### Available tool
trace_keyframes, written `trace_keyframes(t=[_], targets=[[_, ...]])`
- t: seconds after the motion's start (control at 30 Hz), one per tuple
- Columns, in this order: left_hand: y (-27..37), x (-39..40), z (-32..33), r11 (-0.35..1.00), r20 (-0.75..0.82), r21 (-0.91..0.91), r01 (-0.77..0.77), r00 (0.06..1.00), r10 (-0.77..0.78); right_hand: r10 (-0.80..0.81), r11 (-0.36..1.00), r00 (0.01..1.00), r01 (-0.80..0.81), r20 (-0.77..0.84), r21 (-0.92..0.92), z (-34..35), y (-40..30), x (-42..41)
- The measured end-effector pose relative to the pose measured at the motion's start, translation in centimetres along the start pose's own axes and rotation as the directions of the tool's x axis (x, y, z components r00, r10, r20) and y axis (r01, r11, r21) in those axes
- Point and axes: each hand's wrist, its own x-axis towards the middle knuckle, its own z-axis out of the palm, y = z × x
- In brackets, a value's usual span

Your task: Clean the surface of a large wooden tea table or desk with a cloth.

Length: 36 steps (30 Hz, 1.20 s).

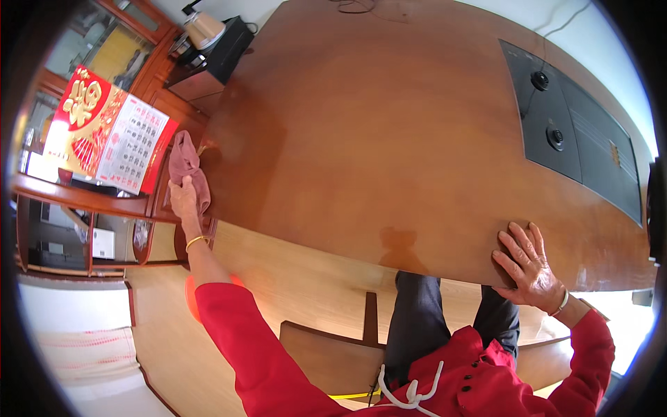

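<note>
My left hand [183, 197] grips a pink cloth [184, 156] at the left end of a brown wooden table [365, 135]. The cloth is bunched and partly folded, and it lies along the table's left edge. Whether it rests on the tabletop or hangs beside it, I cannot tell. On the near right part of the table my right hand [530, 271] lies palm down, fingers spread, holding nothing. It touches the tabletop close to the front edge.
A black panel with two round knobs [556, 136] is set in the table's right side. A kettle [204, 28] stands on a dark box [229, 52] at the far left. A red calendar [109, 130] hangs before the glass-doored cabinet. Below is a wooden bench [333, 357].
</note>
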Motion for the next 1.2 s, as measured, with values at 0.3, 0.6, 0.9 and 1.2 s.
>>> trace_keyframes(t=[0.3, 0.6, 0.9, 1.2], targets=[[-0.8, 0.1, 1.2, 0.917, -0.094, 0.160, -0.366, 0.919, 0.383, -0.037, 0.999, 0.999, 0.037, -0.023, 0.017, -0.1, 0.3, 0.2], [17.4, -15.7, 2.3, 0.420, -0.101, -0.266, -0.868, 0.458, 0.883, -0.069, 0.997, 0.993, 0.071, -0.095, 0.018, -0.4, 0.0, -0.2], [29.8, -39.1, 1.1, -0.135, -0.133, -0.606, -0.784, -0.068, 0.989, -0.137, 0.984, 0.867, 0.173, -0.478, 0.031, 0.0, 2.1, -2.2], [38.7, -53.9, 0.2, -0.322, -0.209, -0.768, -0.554, -0.259, 0.943, 0.141, 0.970, 0.627, -0.241, -0.766, -0.018, -3.6, 6.6, -10.3]])
